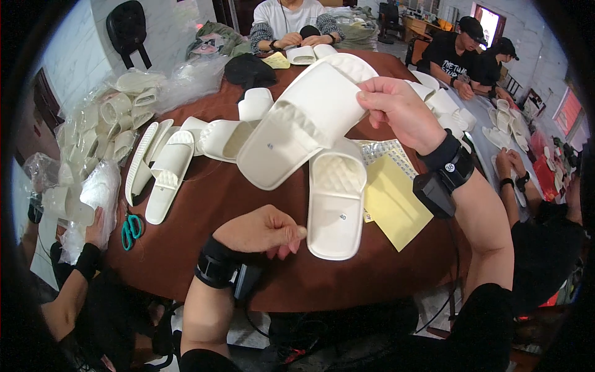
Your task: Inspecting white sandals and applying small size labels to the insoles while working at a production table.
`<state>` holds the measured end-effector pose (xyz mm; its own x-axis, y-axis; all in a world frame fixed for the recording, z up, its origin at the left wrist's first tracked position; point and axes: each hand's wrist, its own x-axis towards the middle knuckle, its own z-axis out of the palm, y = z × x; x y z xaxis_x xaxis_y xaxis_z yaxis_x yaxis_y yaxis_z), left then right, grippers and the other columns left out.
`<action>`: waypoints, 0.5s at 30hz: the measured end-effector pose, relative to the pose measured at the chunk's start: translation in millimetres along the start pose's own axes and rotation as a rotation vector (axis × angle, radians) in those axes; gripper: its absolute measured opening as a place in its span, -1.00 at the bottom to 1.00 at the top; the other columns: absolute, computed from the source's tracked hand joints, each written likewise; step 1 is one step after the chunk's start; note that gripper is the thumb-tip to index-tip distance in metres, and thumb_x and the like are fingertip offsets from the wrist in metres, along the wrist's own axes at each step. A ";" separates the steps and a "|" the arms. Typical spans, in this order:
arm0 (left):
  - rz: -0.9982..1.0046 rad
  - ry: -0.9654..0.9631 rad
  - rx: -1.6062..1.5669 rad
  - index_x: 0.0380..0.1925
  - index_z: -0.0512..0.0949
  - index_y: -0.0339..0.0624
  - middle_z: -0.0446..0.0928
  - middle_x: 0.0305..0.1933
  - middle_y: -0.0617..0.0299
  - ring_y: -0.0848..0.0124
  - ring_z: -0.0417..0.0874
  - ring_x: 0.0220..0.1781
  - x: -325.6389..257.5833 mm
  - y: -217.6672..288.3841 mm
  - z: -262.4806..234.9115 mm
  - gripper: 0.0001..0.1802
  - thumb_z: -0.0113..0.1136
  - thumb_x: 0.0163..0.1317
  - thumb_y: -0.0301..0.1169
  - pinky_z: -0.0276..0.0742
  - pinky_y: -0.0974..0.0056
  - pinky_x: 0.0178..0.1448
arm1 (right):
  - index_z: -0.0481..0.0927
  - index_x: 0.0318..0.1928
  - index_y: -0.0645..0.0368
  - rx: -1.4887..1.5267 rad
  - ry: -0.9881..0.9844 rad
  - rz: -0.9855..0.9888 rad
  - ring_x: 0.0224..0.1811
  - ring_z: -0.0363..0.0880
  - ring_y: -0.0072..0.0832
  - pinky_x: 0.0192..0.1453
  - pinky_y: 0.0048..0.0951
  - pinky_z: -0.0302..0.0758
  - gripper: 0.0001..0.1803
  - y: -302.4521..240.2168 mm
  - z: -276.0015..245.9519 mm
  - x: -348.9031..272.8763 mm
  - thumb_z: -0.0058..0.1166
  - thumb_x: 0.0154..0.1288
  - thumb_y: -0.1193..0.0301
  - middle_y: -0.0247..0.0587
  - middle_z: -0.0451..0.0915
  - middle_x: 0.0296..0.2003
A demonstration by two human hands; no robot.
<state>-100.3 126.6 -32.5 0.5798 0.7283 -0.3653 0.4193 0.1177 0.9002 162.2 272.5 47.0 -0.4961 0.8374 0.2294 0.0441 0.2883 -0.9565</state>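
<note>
My right hand [400,110] holds a white slide slipper [307,121] by its heel end, lifted and tilted above the brown table [204,198], toe pointing down to the left. A second white slipper [336,201] lies flat on the table just below it. My left hand [263,230] rests near the table's front edge with fingers curled and nothing seen in them, its fingertips close to the toe of the lying slipper. Both wrists wear black bands.
Yellow paper sheets [393,201] lie right of the flat slipper. More white slippers [168,167] and teal scissors [131,228] sit on the left, with bagged slippers [93,142] beyond. Other people sit around the table: one across [291,25], several on the right, one arm at left [87,260].
</note>
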 end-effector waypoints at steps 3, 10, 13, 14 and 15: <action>0.167 -0.058 -0.103 -0.26 0.61 -0.31 0.57 -0.48 0.29 0.57 0.48 -0.53 -13.9 8.7 2.0 -0.62 0.06 0.37 -0.16 0.43 0.43 -0.41 | 0.60 -0.23 0.37 -0.026 -0.094 -0.026 -0.55 0.39 -0.69 -0.48 -0.63 0.35 -0.79 -7.2 12.6 7.5 0.14 0.25 0.43 -0.32 0.56 -0.43; 1.021 0.291 -0.549 -0.20 0.55 -0.42 0.58 -0.33 -0.03 0.30 0.63 -0.35 -26.2 -6.1 -13.4 -0.64 0.12 0.30 -0.24 0.56 0.32 -0.27 | 0.60 -0.16 0.33 -0.102 -0.379 0.019 -0.56 0.38 -0.72 -0.43 -0.66 0.35 -0.79 -6.5 21.8 39.1 0.08 0.30 0.42 -0.38 0.58 -0.42; 0.786 0.796 -0.463 -0.21 0.54 -0.40 0.58 -0.30 0.03 0.34 0.61 -0.29 -12.8 -8.7 -19.1 -0.70 0.14 0.31 -0.31 0.54 0.35 -0.20 | 0.60 -0.16 0.33 -0.087 -0.426 0.041 -0.56 0.39 -0.72 -0.42 -0.64 0.38 -0.78 5.9 29.6 57.3 0.08 0.31 0.42 -0.40 0.58 -0.42; 0.513 1.135 -0.291 -0.19 0.52 -0.39 0.57 -0.28 0.06 0.38 0.60 -0.25 -5.6 -11.2 -20.7 -0.73 0.15 0.31 -0.34 0.53 0.36 -0.17 | 0.60 -0.16 0.33 -0.097 -0.414 0.044 -0.55 0.39 -0.72 -0.41 -0.64 0.40 -0.79 10.2 32.2 62.8 0.08 0.30 0.42 -0.39 0.58 -0.42; 0.366 1.209 -0.013 -0.13 0.50 -0.37 0.57 -0.20 0.14 0.46 0.58 -0.21 -5.4 -15.2 -22.6 -0.74 0.21 0.26 -0.42 0.51 0.39 -0.11 | 0.60 -0.16 0.33 -0.102 -0.413 0.040 -0.55 0.39 -0.72 -0.40 -0.64 0.41 -0.79 11.0 36.7 67.4 0.08 0.30 0.43 -0.38 0.58 -0.42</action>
<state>-125.6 136.1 -38.8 -0.3500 0.8693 0.3489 0.3588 -0.2197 0.9072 97.4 315.0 45.4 -0.7968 0.5988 0.0815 0.1457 0.3212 -0.9357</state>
